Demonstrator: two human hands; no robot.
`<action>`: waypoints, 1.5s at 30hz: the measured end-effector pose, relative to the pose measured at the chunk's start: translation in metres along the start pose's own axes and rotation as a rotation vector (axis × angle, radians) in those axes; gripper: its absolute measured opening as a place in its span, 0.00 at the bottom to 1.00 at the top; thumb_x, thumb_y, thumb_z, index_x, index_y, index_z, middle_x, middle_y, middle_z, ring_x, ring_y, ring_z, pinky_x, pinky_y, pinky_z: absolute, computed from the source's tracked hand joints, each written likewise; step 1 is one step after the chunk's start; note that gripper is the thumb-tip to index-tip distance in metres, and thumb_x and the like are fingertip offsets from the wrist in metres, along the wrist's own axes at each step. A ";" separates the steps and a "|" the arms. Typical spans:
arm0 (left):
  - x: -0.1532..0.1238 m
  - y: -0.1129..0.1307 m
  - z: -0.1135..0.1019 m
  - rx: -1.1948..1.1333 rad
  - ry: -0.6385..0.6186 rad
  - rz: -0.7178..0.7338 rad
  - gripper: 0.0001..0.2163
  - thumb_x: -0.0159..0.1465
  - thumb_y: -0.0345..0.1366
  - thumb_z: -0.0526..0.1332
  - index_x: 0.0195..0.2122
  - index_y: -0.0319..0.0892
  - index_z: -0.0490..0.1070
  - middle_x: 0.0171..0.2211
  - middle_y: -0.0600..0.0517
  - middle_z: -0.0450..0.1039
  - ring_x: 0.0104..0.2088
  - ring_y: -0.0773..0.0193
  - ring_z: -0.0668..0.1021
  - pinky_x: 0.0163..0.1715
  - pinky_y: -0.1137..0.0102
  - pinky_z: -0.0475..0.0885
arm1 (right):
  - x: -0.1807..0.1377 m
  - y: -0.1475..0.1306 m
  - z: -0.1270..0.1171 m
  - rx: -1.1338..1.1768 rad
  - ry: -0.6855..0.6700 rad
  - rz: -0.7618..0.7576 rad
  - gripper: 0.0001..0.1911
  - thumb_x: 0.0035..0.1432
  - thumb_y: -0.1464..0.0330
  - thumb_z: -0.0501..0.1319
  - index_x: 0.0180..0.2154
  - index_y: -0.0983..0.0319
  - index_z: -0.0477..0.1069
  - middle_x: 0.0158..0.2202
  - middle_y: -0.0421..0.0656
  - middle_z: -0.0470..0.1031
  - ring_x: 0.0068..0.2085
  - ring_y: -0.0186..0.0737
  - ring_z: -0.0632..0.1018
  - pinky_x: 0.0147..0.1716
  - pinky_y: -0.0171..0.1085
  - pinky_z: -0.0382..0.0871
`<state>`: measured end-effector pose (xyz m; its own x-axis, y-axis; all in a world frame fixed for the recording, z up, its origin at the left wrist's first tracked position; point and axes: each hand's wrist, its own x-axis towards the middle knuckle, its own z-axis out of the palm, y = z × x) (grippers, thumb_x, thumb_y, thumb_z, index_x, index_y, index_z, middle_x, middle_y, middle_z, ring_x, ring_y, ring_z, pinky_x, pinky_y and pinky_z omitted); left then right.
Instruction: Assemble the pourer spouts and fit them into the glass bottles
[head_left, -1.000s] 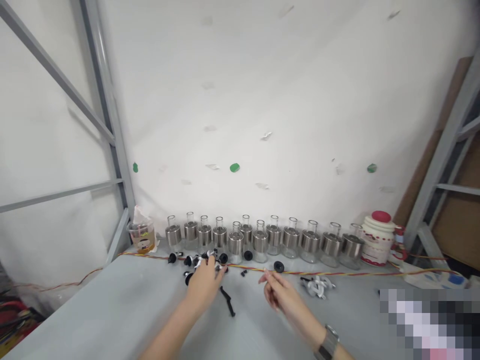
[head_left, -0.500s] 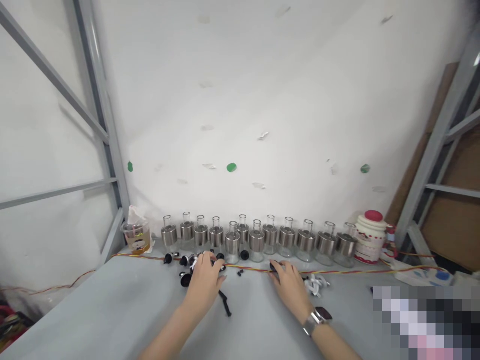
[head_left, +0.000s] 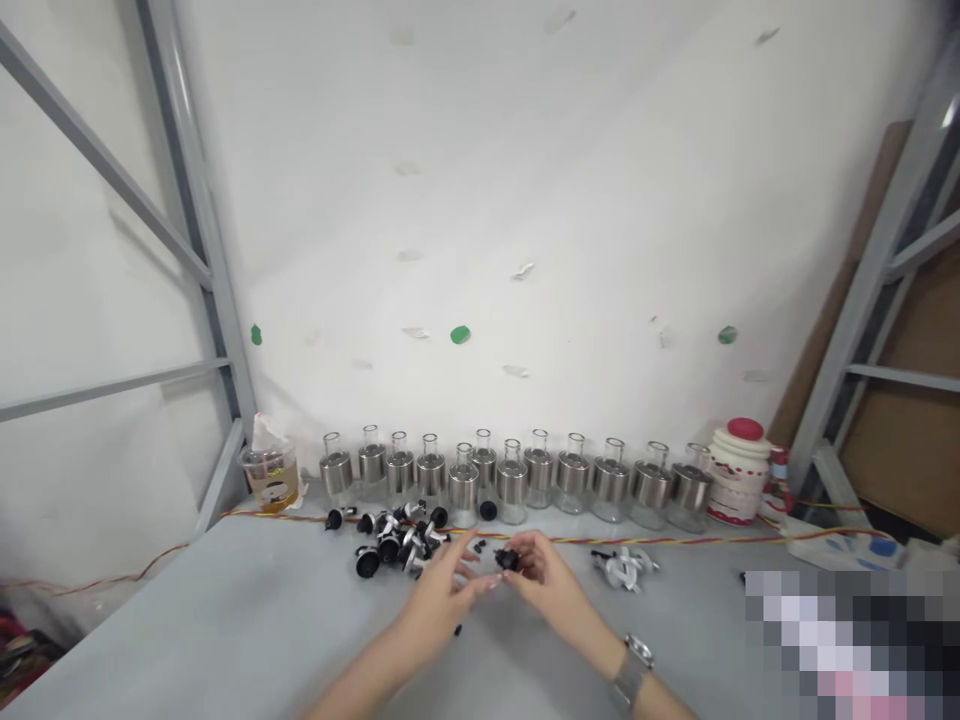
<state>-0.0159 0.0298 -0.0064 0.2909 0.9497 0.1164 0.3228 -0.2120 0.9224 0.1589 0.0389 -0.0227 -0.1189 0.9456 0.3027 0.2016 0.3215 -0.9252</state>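
Note:
My right hand [head_left: 546, 580] pinches a small black cap [head_left: 508, 559] above the grey table [head_left: 225, 620]. My left hand [head_left: 442, 592] is beside it, fingertips reaching toward the same cap, fingers curled around something I cannot make out. Just left of the hands lies a pile of black and silver caps [head_left: 394, 540]. A row of glass bottles with steel collars [head_left: 510, 480] stands along the wall behind. A watch sits on my right wrist.
A plastic cup with brown liquid [head_left: 270, 475] stands at the back left. A white jar with a red lid [head_left: 739, 470] is at the back right. A red-yellow cable [head_left: 690, 541] runs across the table. White clips [head_left: 622, 567] lie right of my hands. Grey metal frames flank both sides.
Both hands left the table and came together in the middle. The right hand picked up the black cap that lay near the cable. The left hand drew away from the pile.

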 end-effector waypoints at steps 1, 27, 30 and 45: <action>0.000 0.002 0.005 -0.160 -0.048 -0.063 0.26 0.54 0.42 0.58 0.54 0.44 0.56 0.40 0.46 0.66 0.35 0.61 0.73 0.34 0.66 0.69 | -0.004 -0.006 0.006 0.061 -0.066 -0.013 0.12 0.46 0.67 0.61 0.35 0.61 0.64 0.34 0.43 0.71 0.34 0.39 0.72 0.34 0.39 0.65; 0.000 0.007 0.003 -0.952 0.001 -0.266 0.14 0.58 0.38 0.58 0.42 0.35 0.66 0.35 0.42 0.75 0.37 0.58 0.78 0.41 0.68 0.70 | 0.004 -0.022 -0.046 -0.245 0.019 0.096 0.11 0.49 0.67 0.55 0.36 0.59 0.69 0.30 0.41 0.69 0.28 0.37 0.72 0.34 0.40 0.66; -0.003 0.008 0.007 -0.944 -0.011 -0.277 0.12 0.57 0.38 0.59 0.39 0.36 0.68 0.37 0.43 0.75 0.41 0.58 0.76 0.42 0.69 0.70 | -0.001 -0.040 -0.028 0.353 -0.054 0.176 0.11 0.49 0.62 0.58 0.35 0.61 0.69 0.32 0.42 0.71 0.29 0.36 0.73 0.35 0.40 0.66; -0.001 0.007 0.012 -0.746 0.028 -0.442 0.21 0.53 0.47 0.59 0.43 0.36 0.67 0.28 0.43 0.78 0.32 0.56 0.79 0.34 0.64 0.72 | -0.018 -0.027 0.003 0.088 0.075 -0.090 0.10 0.55 0.63 0.55 0.39 0.58 0.60 0.37 0.43 0.71 0.39 0.40 0.73 0.40 0.39 0.65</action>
<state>-0.0028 0.0241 -0.0043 0.2527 0.9165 -0.3101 -0.2769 0.3756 0.8844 0.1528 0.0129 -0.0042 -0.0586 0.9151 0.3988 0.1070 0.4030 -0.9089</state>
